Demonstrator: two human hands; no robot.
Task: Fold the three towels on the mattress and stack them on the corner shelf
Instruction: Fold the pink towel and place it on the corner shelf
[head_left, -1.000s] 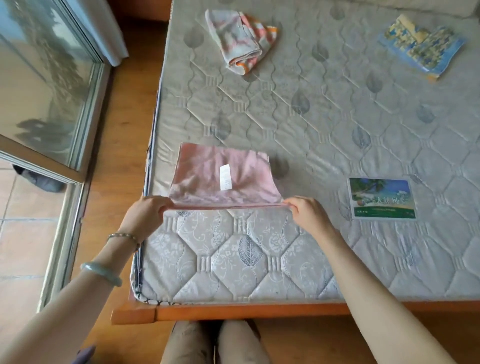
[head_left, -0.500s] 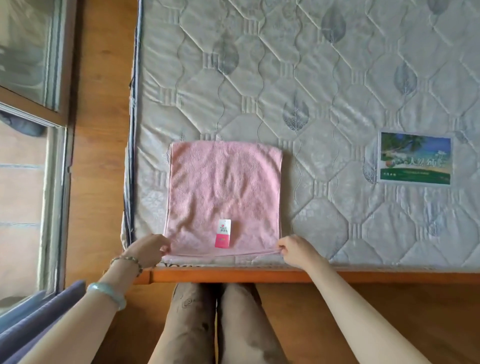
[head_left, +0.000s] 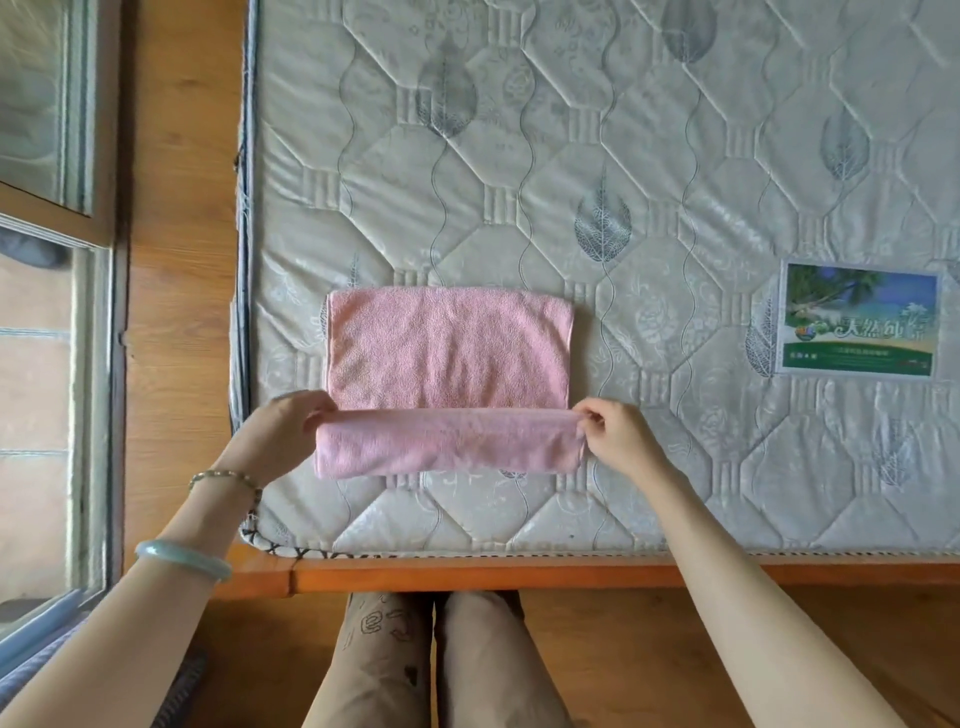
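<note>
One towel (head_left: 447, 353), pink, lies on the mattress (head_left: 675, 182) near its near left corner. The other two towels and the shelf are out of frame.

Its far part lies flat. The near part is raised into a soft roll, with the edge held up above the flat cloth. Judging by that, a fold is half made: the near edge is being carried over toward the far edge, and a grip at each end keeps the edge straight so the corners can meet squarely.

The right hand (head_left: 618, 439) holds the right corner, with thumb and fingers (head_left: 592, 418) closed on the cloth in a clear pinch. The left hand (head_left: 283, 436) holds the left corner. Its fingers (head_left: 311, 410) curl over the top of the edge, but the thumb is hidden behind the hand, so the pinch there looks likely rather than certain. The cloth runs taut between the two grips, with the hanging loop below them and the flat half just beyond the fingertips.

A printed label (head_left: 860, 322) sits on the mattress well to the right, apart from the towel. The wooden frame (head_left: 519, 574) runs along the near side.

As I read it, this is an early fold of the first towel, with stacking not yet begun.
</note>
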